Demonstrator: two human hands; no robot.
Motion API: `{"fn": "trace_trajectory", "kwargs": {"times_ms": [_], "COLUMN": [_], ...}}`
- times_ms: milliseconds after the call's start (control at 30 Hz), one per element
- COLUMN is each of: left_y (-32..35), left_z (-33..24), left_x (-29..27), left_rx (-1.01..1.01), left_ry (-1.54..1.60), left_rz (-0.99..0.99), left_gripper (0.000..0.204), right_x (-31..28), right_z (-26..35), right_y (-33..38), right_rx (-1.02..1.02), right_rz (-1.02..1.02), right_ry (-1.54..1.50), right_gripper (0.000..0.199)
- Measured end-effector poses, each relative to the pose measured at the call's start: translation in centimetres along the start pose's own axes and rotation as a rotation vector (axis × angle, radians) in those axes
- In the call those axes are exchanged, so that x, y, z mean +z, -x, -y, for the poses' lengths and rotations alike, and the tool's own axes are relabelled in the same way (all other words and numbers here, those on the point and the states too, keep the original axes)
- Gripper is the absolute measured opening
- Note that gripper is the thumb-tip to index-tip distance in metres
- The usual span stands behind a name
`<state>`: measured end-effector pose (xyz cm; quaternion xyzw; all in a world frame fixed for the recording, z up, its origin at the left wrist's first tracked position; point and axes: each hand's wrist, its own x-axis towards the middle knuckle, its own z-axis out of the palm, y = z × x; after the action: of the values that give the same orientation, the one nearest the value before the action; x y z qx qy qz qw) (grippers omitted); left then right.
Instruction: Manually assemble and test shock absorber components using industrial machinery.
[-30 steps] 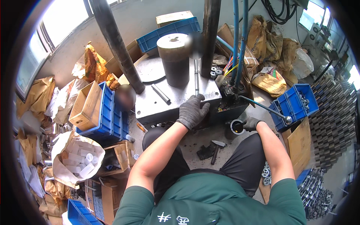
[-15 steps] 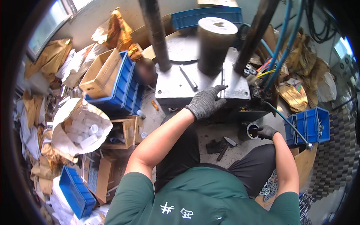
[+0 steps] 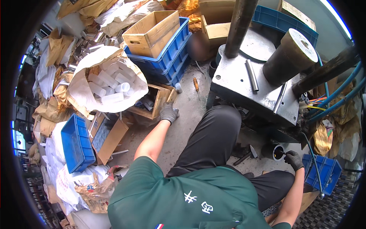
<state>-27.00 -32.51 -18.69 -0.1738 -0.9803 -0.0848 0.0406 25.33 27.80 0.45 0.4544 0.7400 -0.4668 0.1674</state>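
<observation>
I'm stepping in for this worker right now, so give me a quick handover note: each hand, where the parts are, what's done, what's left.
Left hand: gloved, down at the small wooden box on the floor, closed on a pale piece; I cannot tell what it is.
Right hand: gloved, at the mouth of the dark tube on the floor, with a thin tool.
White tubes lie in the open sack. The press plate holds a rod and a dark cylinder.
Done: cannot tell.
Left: probably bring the piece to the tube.
</observation>
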Motion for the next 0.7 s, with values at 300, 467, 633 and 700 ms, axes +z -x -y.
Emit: {"fn": "trace_trajectory", "kwargs": {"times_ms": [300,467,633,700], "left_y": [3.4,6.6,3.3,1.1], "left_z": [-0.7,-2.3,-8.9,-13.4], "left_x": [5.3,2.2,-9.2,-17.4], "left_rx": [-0.257,-0.292,0.166,0.325], "left_ry": [0.378,0.648,0.803,0.867], "left_rz": [0.346,0.221,-0.184,-0.381], "left_gripper": [0.044,0.026,0.023,0.031], "right_x": [0.7,3.2,6.4,7.7], "right_z": [2.8,11.1,21.9,25.0], "right_y": [1.3,4.7,9.0,9.3], "right_rx": [-0.055,-0.258,-0.694,-0.757], "right_rz": [-0.007,0.017,0.07,0.111], "right_ry": [0.202,0.389,0.267,0.163], "right_gripper": [0.028,0.038,0.044,0.047]}}
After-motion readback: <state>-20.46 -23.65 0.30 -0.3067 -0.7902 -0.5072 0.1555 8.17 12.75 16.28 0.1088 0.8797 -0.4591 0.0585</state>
